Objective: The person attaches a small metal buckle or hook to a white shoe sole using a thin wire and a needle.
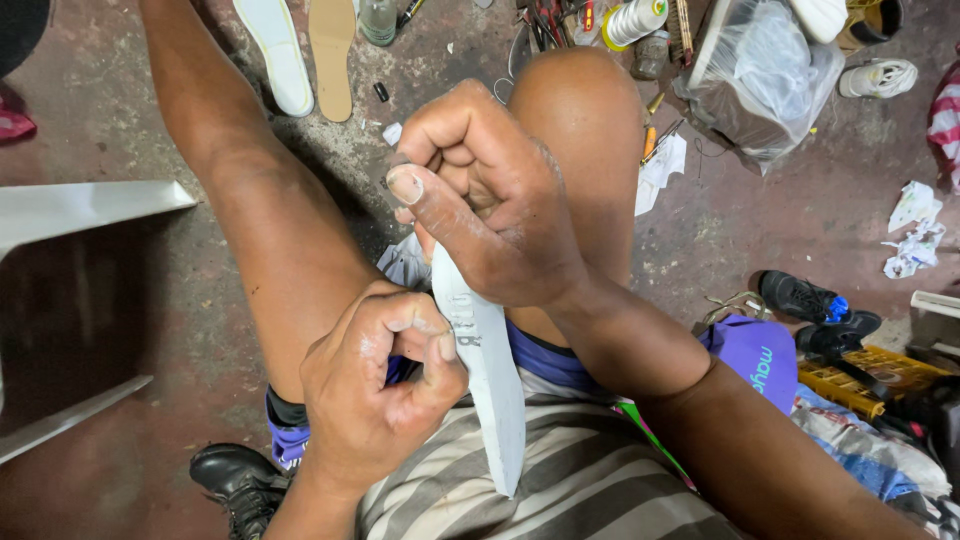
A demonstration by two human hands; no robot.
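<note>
A white shoe sole (487,370) is held on edge between the knees, its long side running from the striped shirt (560,480) up toward the raised fist. The upper end of the sole is pinched by the right hand (490,200), whose fingers are curled tight and whose thumb is pressed flat along the edge, the nail turned up. Lower down, the near side of the sole is gripped by the left hand (375,385), closed into a fist with the thumb pressed against the sole's face; whether anything else is held inside that fist cannot be told. The lower tip of the sole is left free below both grips, over the shirt.

Just behind the left grip a strip of purple shorts (545,355) is seen. Beyond the right grip, on the stained floor (130,130), a white insole (278,55) and a tan insole (331,55) are laid side by side, well apart from the hands. Farther to the right of the grip a crumpled clear plastic bag (765,75) and a spool of pale thread (632,20) are found, and out to the side a black shoe (800,297). Below the left grip another black shoe (235,480) is seen on the floor.
</note>
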